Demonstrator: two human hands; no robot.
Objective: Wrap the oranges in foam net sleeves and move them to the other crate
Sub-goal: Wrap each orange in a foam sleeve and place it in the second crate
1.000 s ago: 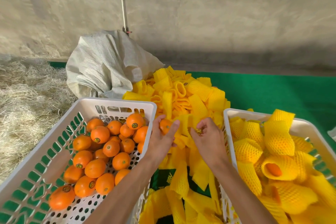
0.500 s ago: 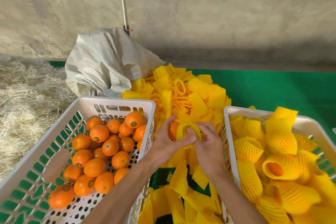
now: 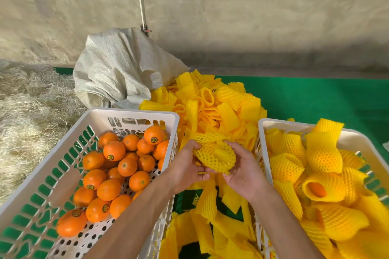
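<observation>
1. While both hands meet between the two crates, a stretched foam net sleeve (image 3: 214, 156) sits between them, held above the loose pile of sleeves (image 3: 212, 107).
2. Left hand (image 3: 186, 167): fingers curled, gripping the left side of the sleeve; the fingertips lie against the mesh near its upper edge.
3. Right hand (image 3: 245, 169): palm turned up, fingers curled under and around the right side of the sleeve, cupping it from below.
4. The sleeve bulges round between the two palms. Whether an orange is inside cannot be told, since the mesh and the fingers cover it.
5. Left crate (image 3: 134, 114): white plastic with slotted walls, just beside the left forearm. It holds the bare oranges (image 3: 114, 171), several with small round stickers.
6. Right crate (image 3: 261, 130): white, just beside the right wrist. It holds wrapped oranges (image 3: 322, 151) in yellow netting; one sleeve shows orange fruit at its open end.
7. The sleeve pile lies on a green mat (image 3: 315, 99) between and behind the crates.
8. A pale woven sack (image 3: 117, 69) stands behind the left crate, with straw (image 3: 27, 107) to its left and a concrete wall (image 3: 231, 6) beyond.
</observation>
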